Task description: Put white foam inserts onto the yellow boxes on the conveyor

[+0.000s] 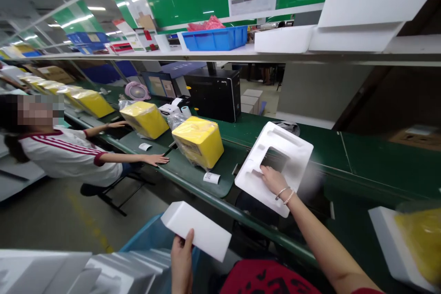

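My left hand [181,259] grips a white foam block [198,229] by its lower edge, held low in front of me above a blue bin. My right hand [274,180] holds a white moulded foam insert [275,165] with a square cut-out, tilted over the green conveyor belt [344,156]; my fingers hook into the cut-out. A yellow box wrapped in clear plastic [199,141] stands on the belt just left of the insert.
A seated co-worker [65,151] at the left rests both hands on the belt near another yellow box [144,118]. More yellow boxes line the belt further back. A foam tray holding a yellow item [409,243] sits at the right. Stacked foam pieces [113,271] lie at the bottom left. A black machine [215,94] stands behind.
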